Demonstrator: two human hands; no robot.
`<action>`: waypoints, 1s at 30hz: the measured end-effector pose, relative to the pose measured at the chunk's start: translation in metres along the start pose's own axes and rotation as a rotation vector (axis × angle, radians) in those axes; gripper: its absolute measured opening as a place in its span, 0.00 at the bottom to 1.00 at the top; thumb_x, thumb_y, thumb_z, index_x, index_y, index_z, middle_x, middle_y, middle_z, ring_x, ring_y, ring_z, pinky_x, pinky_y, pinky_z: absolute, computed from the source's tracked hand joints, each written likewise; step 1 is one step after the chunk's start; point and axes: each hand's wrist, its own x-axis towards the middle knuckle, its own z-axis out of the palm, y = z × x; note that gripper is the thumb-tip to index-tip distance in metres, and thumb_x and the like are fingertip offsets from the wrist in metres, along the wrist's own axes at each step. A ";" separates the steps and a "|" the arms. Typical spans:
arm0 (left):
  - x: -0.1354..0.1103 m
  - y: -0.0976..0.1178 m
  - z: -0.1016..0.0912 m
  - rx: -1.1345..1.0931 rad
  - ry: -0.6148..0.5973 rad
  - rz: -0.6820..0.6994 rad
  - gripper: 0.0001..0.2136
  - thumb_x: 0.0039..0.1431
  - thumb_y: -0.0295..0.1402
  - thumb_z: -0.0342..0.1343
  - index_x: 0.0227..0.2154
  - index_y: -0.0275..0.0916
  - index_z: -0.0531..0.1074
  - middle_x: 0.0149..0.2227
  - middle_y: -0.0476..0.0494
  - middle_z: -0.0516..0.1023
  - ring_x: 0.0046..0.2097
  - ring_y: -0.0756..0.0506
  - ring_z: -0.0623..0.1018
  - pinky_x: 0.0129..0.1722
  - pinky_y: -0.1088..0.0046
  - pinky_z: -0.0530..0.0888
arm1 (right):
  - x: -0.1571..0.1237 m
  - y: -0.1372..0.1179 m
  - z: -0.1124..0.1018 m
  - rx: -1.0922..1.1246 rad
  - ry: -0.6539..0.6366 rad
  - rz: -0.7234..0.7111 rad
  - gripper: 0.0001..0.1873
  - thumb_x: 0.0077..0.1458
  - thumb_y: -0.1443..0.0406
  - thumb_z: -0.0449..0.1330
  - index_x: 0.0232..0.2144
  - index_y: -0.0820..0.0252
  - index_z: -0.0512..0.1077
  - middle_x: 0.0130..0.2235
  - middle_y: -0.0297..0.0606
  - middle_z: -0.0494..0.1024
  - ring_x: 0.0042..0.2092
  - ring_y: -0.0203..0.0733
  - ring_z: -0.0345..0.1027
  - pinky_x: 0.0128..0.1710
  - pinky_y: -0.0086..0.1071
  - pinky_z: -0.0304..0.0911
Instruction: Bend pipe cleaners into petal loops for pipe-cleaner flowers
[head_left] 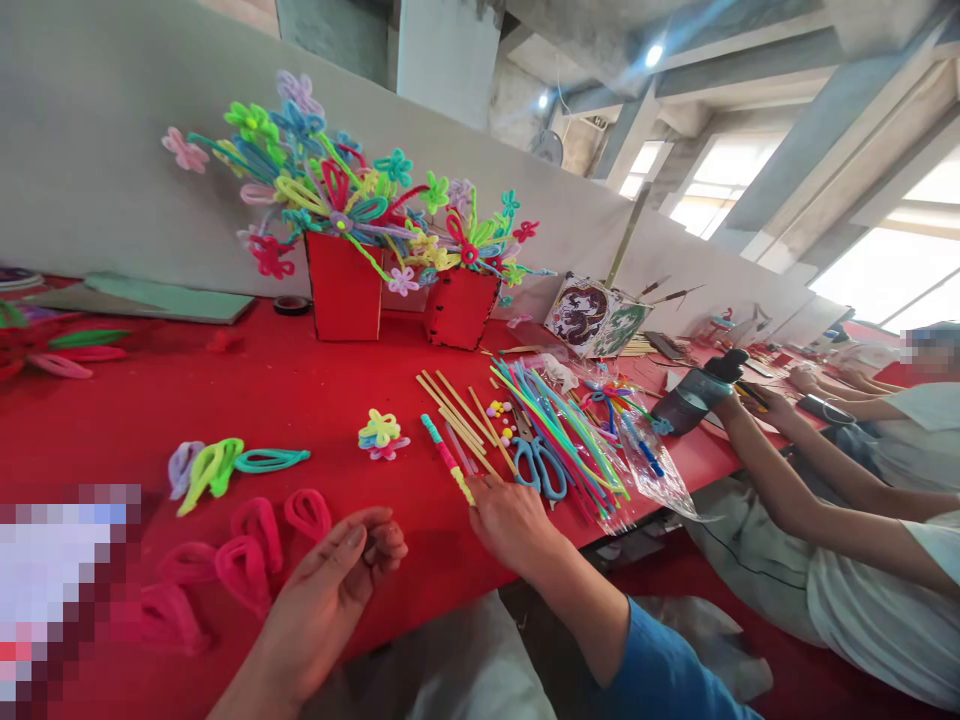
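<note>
My left hand (341, 575) hovers over the front of the red table with its fingers loosely curled, nothing visible in them. Beside it lie several red pipe-cleaner loops (244, 570). My right hand (517, 525) has its fingers closed at the lower end of a rod banded teal, pink and yellow (444, 455); the fingertips are partly hidden. Close to that hand are blue-handled scissors (540, 468), thin wooden sticks (461, 415) and a bundle of coloured pipe cleaners (559, 430). A small yellow, pink and blue pipe-cleaner flower (382, 435) stands between the hands.
Two red boxes, one larger (345, 290) and one smaller (463, 308), hold pipe-cleaner flowers at the back. Purple, green and teal loops (214, 470) lie on the left. A dark bottle (694, 395) stands on the right, by a co-worker's arms (780, 450). Small pompoms (501, 410) are near the scissors.
</note>
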 end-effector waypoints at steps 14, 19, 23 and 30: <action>0.005 -0.002 0.002 -0.035 0.089 0.056 0.17 0.34 0.36 0.69 0.31 0.37 0.78 0.29 0.44 0.81 0.33 0.47 0.78 0.31 0.78 0.76 | -0.001 -0.011 0.037 1.558 0.047 -0.016 0.22 0.45 0.63 0.58 0.45 0.61 0.69 0.27 0.32 0.67 0.24 0.30 0.56 0.24 0.24 0.53; 0.008 -0.003 0.003 -0.098 0.130 0.139 0.17 0.34 0.36 0.69 0.31 0.37 0.78 0.30 0.46 0.81 0.32 0.48 0.78 0.29 0.77 0.76 | -0.016 -0.039 0.045 1.753 -0.102 -0.118 0.20 0.43 0.60 0.60 0.40 0.61 0.71 0.25 0.31 0.66 0.25 0.31 0.56 0.24 0.24 0.53; 0.006 -0.002 0.002 -0.121 0.173 0.148 0.15 0.32 0.35 0.70 0.27 0.39 0.78 0.28 0.47 0.81 0.30 0.48 0.78 0.29 0.77 0.76 | -0.020 -0.041 0.040 1.606 -0.153 -0.178 0.18 0.45 0.64 0.57 0.40 0.63 0.72 0.25 0.30 0.63 0.25 0.29 0.54 0.24 0.24 0.52; 0.003 0.001 0.005 -0.137 0.252 0.123 0.13 0.26 0.32 0.71 0.20 0.37 0.76 0.24 0.48 0.79 0.27 0.49 0.77 0.27 0.80 0.76 | -0.025 -0.045 0.036 1.361 -0.146 -0.152 0.20 0.44 0.66 0.58 0.44 0.63 0.69 0.25 0.28 0.64 0.24 0.29 0.56 0.24 0.22 0.52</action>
